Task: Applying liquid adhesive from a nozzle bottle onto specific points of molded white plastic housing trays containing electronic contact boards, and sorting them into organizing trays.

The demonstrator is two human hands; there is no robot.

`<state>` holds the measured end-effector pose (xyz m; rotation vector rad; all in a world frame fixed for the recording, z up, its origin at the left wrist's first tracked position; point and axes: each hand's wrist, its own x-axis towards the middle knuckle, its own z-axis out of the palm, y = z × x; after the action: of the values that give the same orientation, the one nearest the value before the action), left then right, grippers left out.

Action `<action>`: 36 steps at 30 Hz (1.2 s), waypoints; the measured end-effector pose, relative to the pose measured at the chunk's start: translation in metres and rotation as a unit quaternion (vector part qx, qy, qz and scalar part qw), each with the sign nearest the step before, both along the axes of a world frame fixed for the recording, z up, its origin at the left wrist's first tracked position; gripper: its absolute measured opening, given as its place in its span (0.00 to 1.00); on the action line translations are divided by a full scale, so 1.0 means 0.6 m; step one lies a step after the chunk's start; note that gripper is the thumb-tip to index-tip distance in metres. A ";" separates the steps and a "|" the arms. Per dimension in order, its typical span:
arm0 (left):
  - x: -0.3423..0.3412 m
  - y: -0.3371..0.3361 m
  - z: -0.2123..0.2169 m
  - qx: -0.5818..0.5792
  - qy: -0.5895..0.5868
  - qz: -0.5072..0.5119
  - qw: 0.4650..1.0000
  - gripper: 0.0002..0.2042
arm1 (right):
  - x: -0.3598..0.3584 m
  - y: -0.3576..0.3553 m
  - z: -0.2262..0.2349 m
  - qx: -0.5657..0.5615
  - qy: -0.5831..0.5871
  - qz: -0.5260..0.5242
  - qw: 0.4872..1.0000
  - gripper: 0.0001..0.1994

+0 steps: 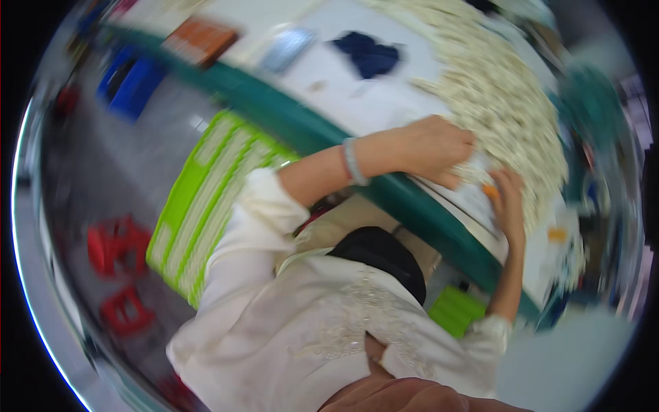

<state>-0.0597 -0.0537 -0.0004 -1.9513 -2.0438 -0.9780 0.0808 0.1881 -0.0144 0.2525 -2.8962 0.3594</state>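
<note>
Cream-coloured small slender pieces (508,103) lie in a broad, loose pile on the white tabletop (405,103). My left hand (436,147) is at the near edge of this pile, its fingers curled and closed. A few cream pieces (470,172) show by its fingertips, but what it grips is hidden. To the right, my right hand (509,199) rests over the table with fingers bent and somewhat apart. An orange bit (490,191) shows at its fingertips; blur hides whether it is worn or held. Between the hands lies a whitish patch of table.
Farther left on the table are a dark blue cloth (366,55), a shiny flat packet (288,49) and an orange-brown box (200,41). A green edge (295,120) borders the table. Beside my left arm stands a green-and-white slatted crate (213,199); red stools (118,246) stand on the floor.
</note>
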 end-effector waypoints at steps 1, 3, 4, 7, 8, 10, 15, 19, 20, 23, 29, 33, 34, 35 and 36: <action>0.002 -0.030 0.007 0.090 -0.028 0.025 0.995 0.12 | 0.006 0.007 -0.012 -0.008 0.010 -0.009 1.000 0.17; 0.027 -0.118 0.000 0.153 -0.067 0.113 0.979 0.11 | 0.017 0.028 -0.012 -0.126 -0.026 -0.076 0.989 0.17; 0.043 -0.163 -0.012 0.164 -0.172 0.116 0.964 0.11 | 0.029 0.061 -0.013 -0.112 0.018 -0.065 0.991 0.16; 0.094 -0.291 -0.116 0.211 -0.325 0.201 0.900 0.12 | 0.039 -0.069 0.041 -0.132 0.116 -0.065 0.982 0.16; 0.119 -0.337 -0.163 0.217 -0.337 0.265 0.877 0.12 | 0.028 -0.130 0.039 -0.200 0.108 0.013 0.974 0.15; 0.197 -0.419 -0.236 0.177 -0.464 0.454 0.740 0.12 | -0.011 -0.290 0.008 -0.321 0.009 0.123 0.939 0.17; 0.351 -0.565 -0.354 0.447 -0.544 0.608 0.366 0.15 | -0.152 -0.658 -0.172 -0.289 -0.232 0.286 0.884 0.12; 0.425 -0.643 -0.349 0.486 -0.460 0.690 0.276 0.16 | -0.235 -0.845 -0.319 -0.223 -0.229 0.302 0.898 0.15; 0.438 -0.657 -0.355 0.487 -0.432 0.719 0.245 0.16 | -0.245 -0.882 -0.338 -0.206 -0.210 0.284 0.912 0.16; 0.467 -0.689 -0.370 0.493 -0.403 0.739 0.219 0.16 | -0.266 -0.958 -0.361 -0.152 -0.183 0.259 0.936 0.17; 0.421 -0.769 -0.406 0.280 -0.255 0.876 0.299 0.13 | -0.267 -0.989 -0.367 -0.058 -0.167 0.241 0.954 0.19; 0.344 -0.815 -0.404 0.175 -0.180 0.921 0.298 0.12 | -0.241 -0.902 -0.329 -0.192 -0.177 0.258 0.930 0.18; 0.337 -0.823 -0.408 0.137 -0.174 0.932 0.288 0.12 | -0.232 -0.874 -0.301 -0.183 -0.236 0.253 0.921 0.16; 0.336 -0.831 -0.415 0.135 -0.178 0.932 0.284 0.12 | -0.222 -0.840 -0.276 -0.172 -0.290 0.241 0.910 0.15; 0.330 -0.837 -0.425 0.106 -0.169 0.940 0.276 0.12 | -0.216 -0.799 -0.278 -0.180 -0.308 0.248 0.901 0.13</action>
<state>0.1382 -0.5561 -0.2556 1.4039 -2.0848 -0.5396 -0.0487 -0.2912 -0.1815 0.9727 -3.2203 1.2507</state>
